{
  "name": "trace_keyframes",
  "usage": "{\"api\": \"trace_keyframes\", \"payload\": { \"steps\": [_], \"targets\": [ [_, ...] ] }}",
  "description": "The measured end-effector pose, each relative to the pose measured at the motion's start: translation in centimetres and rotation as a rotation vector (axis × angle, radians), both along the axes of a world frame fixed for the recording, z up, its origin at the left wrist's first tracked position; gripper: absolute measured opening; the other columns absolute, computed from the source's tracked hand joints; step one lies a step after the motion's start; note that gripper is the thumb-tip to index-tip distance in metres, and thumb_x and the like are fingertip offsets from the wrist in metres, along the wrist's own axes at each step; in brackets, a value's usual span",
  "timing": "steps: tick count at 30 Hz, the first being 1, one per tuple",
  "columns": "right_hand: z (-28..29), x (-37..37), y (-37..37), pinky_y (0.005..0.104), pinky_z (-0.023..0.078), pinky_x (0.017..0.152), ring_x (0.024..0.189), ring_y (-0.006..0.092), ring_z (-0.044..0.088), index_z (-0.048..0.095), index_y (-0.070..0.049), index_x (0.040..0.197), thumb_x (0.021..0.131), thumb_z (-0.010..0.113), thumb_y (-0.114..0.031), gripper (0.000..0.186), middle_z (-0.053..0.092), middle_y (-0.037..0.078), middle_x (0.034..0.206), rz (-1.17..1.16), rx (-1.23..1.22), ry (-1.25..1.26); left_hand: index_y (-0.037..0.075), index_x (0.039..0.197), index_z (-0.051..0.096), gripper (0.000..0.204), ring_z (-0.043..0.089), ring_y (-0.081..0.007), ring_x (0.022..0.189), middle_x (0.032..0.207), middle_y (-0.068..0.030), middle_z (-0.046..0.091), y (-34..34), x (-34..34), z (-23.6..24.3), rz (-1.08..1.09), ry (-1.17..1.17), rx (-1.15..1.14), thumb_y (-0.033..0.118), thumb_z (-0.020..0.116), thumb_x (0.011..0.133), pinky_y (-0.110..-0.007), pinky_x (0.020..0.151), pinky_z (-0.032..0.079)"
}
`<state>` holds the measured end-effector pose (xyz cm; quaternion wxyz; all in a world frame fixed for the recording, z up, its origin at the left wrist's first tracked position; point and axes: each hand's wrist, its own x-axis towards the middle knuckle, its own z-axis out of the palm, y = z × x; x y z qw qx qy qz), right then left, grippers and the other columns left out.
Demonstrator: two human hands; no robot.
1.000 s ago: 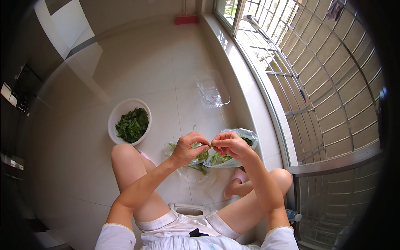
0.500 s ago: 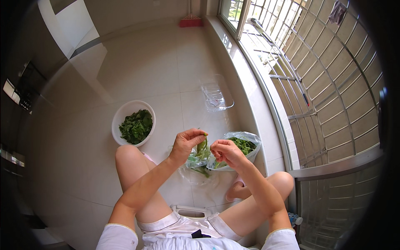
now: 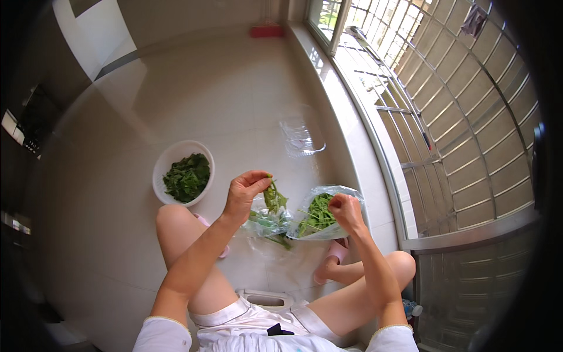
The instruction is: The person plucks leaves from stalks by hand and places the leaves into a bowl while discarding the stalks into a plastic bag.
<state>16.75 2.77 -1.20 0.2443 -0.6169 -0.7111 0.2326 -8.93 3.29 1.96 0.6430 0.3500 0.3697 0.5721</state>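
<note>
I see the left hand [image 3: 240, 196] with thumb and forefinger pinched on the stem of a limp leafy sprig [image 3: 274, 200], which hangs above the middle of the floor [image 3: 229, 111], over a thin clear plastic sheet or bag [image 3: 258, 226]. The right hand [image 3: 347, 211] is at the clear bag [image 3: 302, 236] near the floor's right edge, its fingers curled together; I can't tell whether they grip anything.

My main worry is that light pinch: if it loosens, the sprig could drop among the loose stems [image 3: 285, 241] below and get mixed with them. The bag's mouth gapes and its plastic looks soft, so a snagged wrist could tip greens out. A pink slipper [image 3: 336, 251] sits just beside it, and a shifting foot might push it over. The left knee [image 3: 170, 216] looks near the white bowl [image 3: 158, 176] too, so swinging it outward might knock the rim, though I can't judge the depth well.

The bowl, toward the floor's left side, holds a heap of dark green leaves [image 3: 186, 178]. The open bag carries brighter stems and leaves [image 3: 318, 214]. Farther off, beside the ledge [image 3: 335, 105] along the right edge, lies a clear plastic tray [image 3: 304, 139]; glare hides whatever it contains.
</note>
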Motion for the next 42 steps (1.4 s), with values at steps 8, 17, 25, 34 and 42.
{"api": "trace_keyframes", "payload": {
  "steps": [8, 17, 25, 34, 42],
  "targets": [
    [2.2, -0.1, 1.0, 0.0291, 0.045, 0.056, 0.060, 0.0211, 0.058, 0.062, -0.003, 0.076, 0.068, 0.055, -0.007, 0.012, 0.059, 0.014, 0.068, 0.015, -0.073, -0.059, 0.002, 0.085, 0.057, 0.012, 0.053, -0.0082, 0.069, 0.076, -0.0026, 0.058, -1.0, 1.5, -0.8, -0.110, 0.168, -0.013, 0.002, 0.056, 0.073, -0.021, 0.064, 0.043],
    [4.5, -5.7, -0.5, 0.0199, 0.039, 0.046, 0.053, 0.0057, 0.049, 0.060, 0.001, 0.077, 0.071, 0.058, -0.012, 0.015, 0.055, 0.003, 0.059, 0.213, -0.396, 0.601, 0.001, 0.084, 0.058, 0.011, 0.053, -0.0081, 0.070, 0.075, -0.0029, 0.058, -1.3, 3.1, -1.1, -0.267, 0.147, -0.027, 0.001, 0.056, 0.073, -0.020, 0.065, 0.043],
    [5.6, -6.4, -0.2, 0.0184, 0.037, 0.045, 0.052, 0.0051, 0.047, 0.058, 0.000, 0.076, 0.072, 0.056, -0.012, 0.013, 0.055, 0.001, 0.062, 0.154, -0.551, 0.707, 0.000, 0.084, 0.057, 0.011, 0.053, -0.0081, 0.070, 0.076, -0.0034, 0.058, -1.5, 3.0, -0.3, -0.193, 0.237, 0.012, 0.001, 0.056, 0.073, -0.021, 0.065, 0.043],
    [4.4, -6.6, 0.1, 0.0167, 0.035, 0.046, 0.051, 0.0047, 0.044, 0.056, -0.001, 0.075, 0.074, 0.053, -0.006, 0.006, 0.050, -0.001, 0.060, 0.039, -0.918, 1.316, 0.005, 0.074, 0.053, 0.016, 0.051, -0.0229, 0.071, 0.074, -0.0059, 0.053, -2.2, 3.2, 1.5, 0.148, 1.008, 0.796, -0.003, 0.059, 0.062, -0.032, 0.066, 0.039],
    [2.7, -5.9, 0.4, 0.0180, 0.041, 0.055, 0.062, 0.0083, 0.051, 0.054, -0.001, 0.080, 0.075, 0.054, -0.005, 0.007, 0.054, 0.003, 0.070, 0.130, -0.992, 1.437, 0.007, 0.072, 0.052, 0.017, 0.050, -0.0213, 0.071, 0.074, -0.0036, 0.055, -2.4, 3.0, 2.0, 0.234, 1.063, 1.002, -0.003, 0.060, 0.059, -0.033, 0.068, 0.038]
  ]
}}
